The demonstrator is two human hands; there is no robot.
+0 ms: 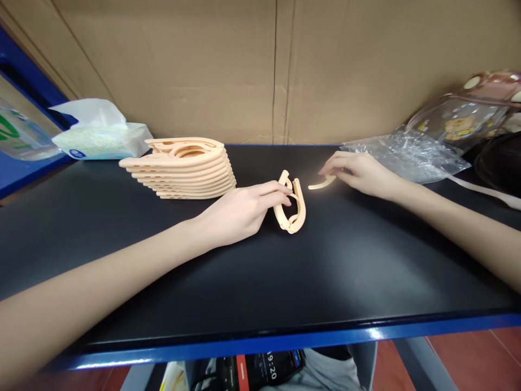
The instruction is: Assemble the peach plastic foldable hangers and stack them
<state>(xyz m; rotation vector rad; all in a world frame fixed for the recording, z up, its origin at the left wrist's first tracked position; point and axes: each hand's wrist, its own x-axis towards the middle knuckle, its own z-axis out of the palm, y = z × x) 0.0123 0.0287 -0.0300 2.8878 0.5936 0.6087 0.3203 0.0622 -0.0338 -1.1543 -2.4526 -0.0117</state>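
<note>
My left hand (246, 213) is closed on a small cream-coloured plastic folding hanger (302, 210), folded into a U shape on the black table. Its fingers lie over the hanger's left arm; the thumb is hidden. To the right, my right hand (360, 171) pinches one end of a thin curved cream plastic piece (318, 187), held apart from the hanger and close to the tabletop. Behind my left hand stands a neat stack of folded hangers (191, 174) of the same colour.
A tissue pack (106, 142) sits at the back left, near a blue frame. Crumpled clear plastic (401, 155) and a transparent bag with a bear print (459, 127) lie at the back right. Cardboard (203, 65) walls the back. Below the blue front edge, a phone (268, 370) shows.
</note>
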